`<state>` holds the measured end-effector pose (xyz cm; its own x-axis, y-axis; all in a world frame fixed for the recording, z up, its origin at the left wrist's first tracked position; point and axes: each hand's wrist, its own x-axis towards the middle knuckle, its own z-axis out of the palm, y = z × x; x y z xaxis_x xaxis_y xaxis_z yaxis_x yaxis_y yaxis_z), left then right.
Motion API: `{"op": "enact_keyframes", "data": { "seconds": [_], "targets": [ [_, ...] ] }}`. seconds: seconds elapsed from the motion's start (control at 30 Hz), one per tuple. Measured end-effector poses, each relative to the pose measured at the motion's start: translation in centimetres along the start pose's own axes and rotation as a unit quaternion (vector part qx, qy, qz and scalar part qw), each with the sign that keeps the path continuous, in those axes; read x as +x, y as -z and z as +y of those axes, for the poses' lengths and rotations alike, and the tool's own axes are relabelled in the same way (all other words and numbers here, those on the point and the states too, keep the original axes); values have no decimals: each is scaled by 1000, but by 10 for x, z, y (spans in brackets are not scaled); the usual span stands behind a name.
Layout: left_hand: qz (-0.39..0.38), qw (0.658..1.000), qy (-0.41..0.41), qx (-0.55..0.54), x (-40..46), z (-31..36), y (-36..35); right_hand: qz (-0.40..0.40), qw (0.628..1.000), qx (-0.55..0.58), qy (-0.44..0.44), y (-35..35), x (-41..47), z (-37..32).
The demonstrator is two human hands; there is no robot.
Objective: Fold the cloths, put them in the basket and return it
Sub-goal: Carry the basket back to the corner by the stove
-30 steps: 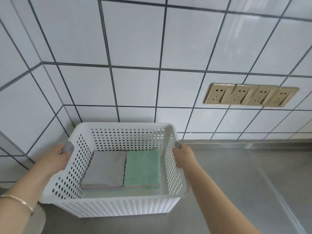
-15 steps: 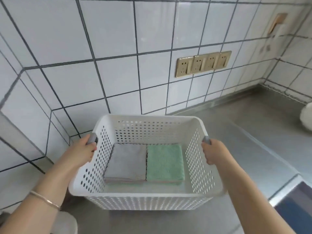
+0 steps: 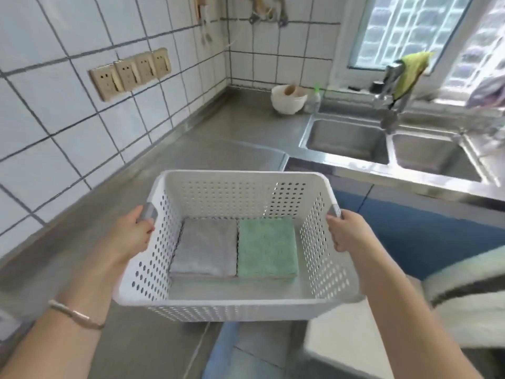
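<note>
White perforated laundry basket (image 3: 235,305), both folded stacks, grey cloth (image 3: 205,246) beside green cloth (image 3: 266,247), flat inside, hangs off the steel counter (image 3: 169,160) edge, left hand (image 3: 131,236) and right hand (image 3: 348,232) curled round its grey handles; carry it level so the stacks stay put.

Plastic basket (image 3: 235,303) (perforated) — fluffy cloths (image 3: 266,246)
</note>
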<state>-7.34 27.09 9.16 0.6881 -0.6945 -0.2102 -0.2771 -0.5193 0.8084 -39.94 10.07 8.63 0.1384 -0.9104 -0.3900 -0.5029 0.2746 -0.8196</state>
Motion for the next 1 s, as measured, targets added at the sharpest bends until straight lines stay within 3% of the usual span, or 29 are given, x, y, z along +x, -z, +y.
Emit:
{"op": "enact_keyframes", "data": {
  "seconds": [0.3,0.5,0.73,0.87,1.0],
  "targets": [
    [-186,976,-104,34,-88,42,-133,191,975,66,-89,131,-164,157],
    [-330,928,-164,59,-199,62,-215,322,925,117,-166,186,-311,255],
    [-482,844,-223,77,-349,88,-311,453,849,140,-234,231,-470,350],
    [-556,791,-242,75,-428,117,-368,524,796,155,-259,260,-534,395],
    [-597,763,-242,54,-501,151,-420,556,762,171,-284,294,-573,422]
  ]
}}
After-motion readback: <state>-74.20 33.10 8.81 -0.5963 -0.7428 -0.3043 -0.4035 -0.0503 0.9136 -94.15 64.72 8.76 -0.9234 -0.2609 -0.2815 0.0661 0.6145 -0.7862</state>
